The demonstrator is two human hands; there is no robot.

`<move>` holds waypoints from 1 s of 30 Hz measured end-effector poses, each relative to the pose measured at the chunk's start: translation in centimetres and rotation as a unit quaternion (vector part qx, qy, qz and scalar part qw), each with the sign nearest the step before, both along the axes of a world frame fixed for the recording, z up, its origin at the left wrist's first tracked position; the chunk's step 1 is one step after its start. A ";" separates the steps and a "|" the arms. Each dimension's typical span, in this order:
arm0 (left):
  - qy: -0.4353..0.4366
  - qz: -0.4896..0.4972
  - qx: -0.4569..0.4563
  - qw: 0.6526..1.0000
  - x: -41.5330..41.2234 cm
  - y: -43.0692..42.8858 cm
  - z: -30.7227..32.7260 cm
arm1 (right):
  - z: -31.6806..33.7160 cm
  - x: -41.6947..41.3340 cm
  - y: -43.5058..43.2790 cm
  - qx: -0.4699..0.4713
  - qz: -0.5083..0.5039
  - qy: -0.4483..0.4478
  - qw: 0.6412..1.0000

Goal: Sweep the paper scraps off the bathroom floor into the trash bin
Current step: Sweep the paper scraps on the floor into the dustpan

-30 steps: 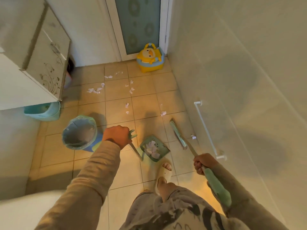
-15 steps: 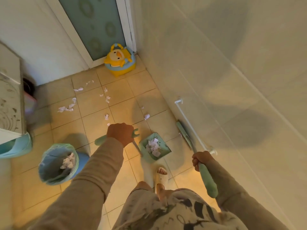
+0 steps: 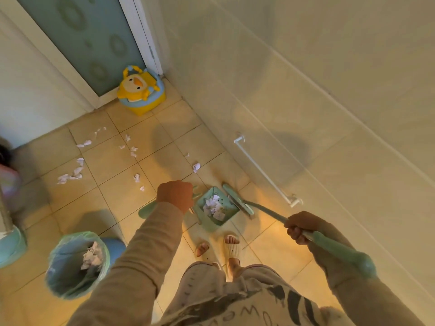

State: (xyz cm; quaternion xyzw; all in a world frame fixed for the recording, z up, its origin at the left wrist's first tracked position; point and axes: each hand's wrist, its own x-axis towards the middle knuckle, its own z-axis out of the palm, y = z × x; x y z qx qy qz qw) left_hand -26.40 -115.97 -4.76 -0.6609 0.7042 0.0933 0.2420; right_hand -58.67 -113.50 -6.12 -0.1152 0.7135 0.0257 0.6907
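Green dustpan (image 3: 217, 209) held scraps | left hand (image 3: 175, 195) gripped its handle | right hand (image 3: 300, 228) clenched broom (image 3: 237, 202) | bin (image 3: 77, 263) near left

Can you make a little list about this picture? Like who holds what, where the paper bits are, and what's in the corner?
left hand: holds dustpan handle
right hand: holds broom handle
dustpan: on floor, paper scraps inside
broom head: at the dustpan's right edge
trash bin: lined with a bag, some scraps inside
loose scraps: scattered on tiles toward the door
corner: yellow duck potty
job: unfinished
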 end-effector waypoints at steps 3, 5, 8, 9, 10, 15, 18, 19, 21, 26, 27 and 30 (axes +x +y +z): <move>0.003 -0.004 -0.011 1.000 0.2 -0.2 0.0 | 0.3 1.5 1.7 -0.021 0.042 0.021 0.999; 0.003 -0.006 -0.010 1.000 0.5 -0.2 -0.1 | -0.3 2.9 2.2 -0.054 0.100 0.052 0.992; 0.003 -0.008 -0.014 1.000 0.6 0.0 -0.1 | -1.5 5.0 1.9 -0.101 0.179 0.107 0.973; 0.002 -0.009 -0.016 1.000 0.5 0.1 -0.1 | -1.9 5.6 1.7 -0.098 0.175 0.112 0.973; -0.001 -0.010 -0.017 1.000 0.4 0.1 -0.1 | -2.4 6.2 1.6 -0.088 0.168 0.111 0.976; -0.004 -0.010 -0.019 1.000 0.0 0.3 -0.1 | -2.5 5.9 1.3 -0.033 0.123 0.064 0.990; -0.002 -0.008 -0.027 1.000 0.3 0.2 -0.2 | -1.2 2.7 1.1 0.002 -0.002 -0.016 1.000; 0.001 -0.005 -0.029 1.000 0.5 0.2 -0.2 | -0.8 2.0 1.2 0.009 -0.036 -0.030 0.999; 0.005 0.001 -0.032 0.999 1.0 0.3 -0.1 | -0.4 1.8 1.8 0.011 -0.056 -0.036 0.998; 0.035 0.030 -0.014 0.999 2.6 1.2 0.3 | 0.0 4.6 1.8 -0.024 -0.008 -0.016 1.000; 0.041 0.043 -0.013 0.998 3.1 1.5 0.4 | 0.1 4.9 1.3 -0.033 0.000 -0.008 0.999; 0.057 0.086 -0.027 0.994 4.7 2.7 0.6 | 0.2 5.5 -0.9 -0.055 0.019 0.008 0.998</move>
